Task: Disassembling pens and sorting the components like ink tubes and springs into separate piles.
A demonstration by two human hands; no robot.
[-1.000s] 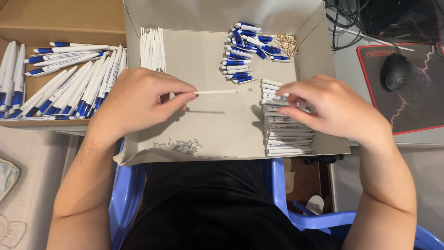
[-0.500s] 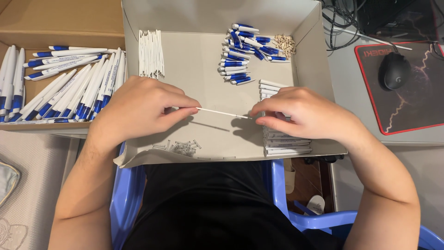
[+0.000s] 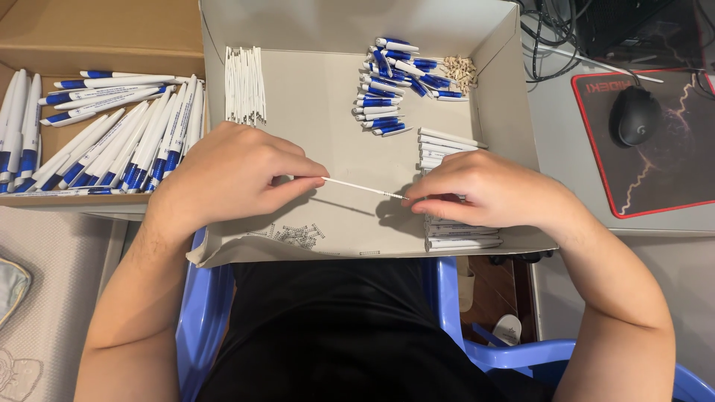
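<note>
**Me:** Refill (image 3: 356,186), thin and white like a straw, is pinched at both ends. My left hand (image 3: 231,179) has its fingertips pressed together on one end. My right hand (image 3: 484,192) squeezes the other end, where a tiny spring (image 3: 392,194) sits on the tip. The stick hangs level, just above the floor of the grey tray (image 3: 328,141).

**Helper:** Why two hands on such a small thing?

**Me:** I think it is so skinny that one hand would let it wobble. Holding both ends keeps it straight.

**Helper:** What lies close by?

**Me:** Under my right hand is a stack of white tubes (image 3: 454,237), smooth and round. Near my left wrist is a little heap of springs (image 3: 298,235), curly and shiny like wire. Up at the back are more thin refills (image 3: 244,85) in a neat row, short blue and white pieces (image 3: 393,85), and a small pile of pale bits (image 3: 460,71).

**Helper:** Why all in piles?

**Me:** I guess each kind stays together so fingers find it fast.

**Helper:** And outside the tray?

**Me:** On my left, a brown box (image 3: 97,37) holds whole blue and white pens (image 3: 112,138), side by side. On my right, a black mouse (image 3: 634,115) rests on a dark mat (image 3: 670,179).
</note>
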